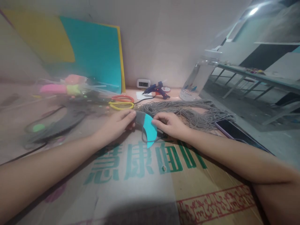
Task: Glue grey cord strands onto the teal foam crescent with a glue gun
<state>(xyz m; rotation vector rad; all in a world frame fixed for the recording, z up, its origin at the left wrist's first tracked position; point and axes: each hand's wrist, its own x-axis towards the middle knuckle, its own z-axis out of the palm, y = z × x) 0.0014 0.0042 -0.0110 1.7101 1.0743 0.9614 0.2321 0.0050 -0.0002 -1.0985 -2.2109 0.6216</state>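
Between my hands is a curved, crescent-shaped turquoise piece (150, 129), like foam sheet or card. Grey cord is wound closely round its upper left end. My left hand (125, 120) is closed on that wrapped end, thumb on top. With thumb and fingers pinched at the piece's right edge, my right hand (170, 124) appears to hold the grey cord (152, 142), which hangs in a loop below the piece and runs under that hand. The exact grip of the fingertips is partly hidden. Behind my hands lies a loose hank of grey cord (178, 109).
Scissors (122, 105) with red and yellow handles lie behind my left hand. Further back are a glue gun (157, 90), a small digital clock (143, 83) and a clear bottle (198, 78). A phone (241, 136) lies at right. Printed cardboard (140, 187) covers the table.
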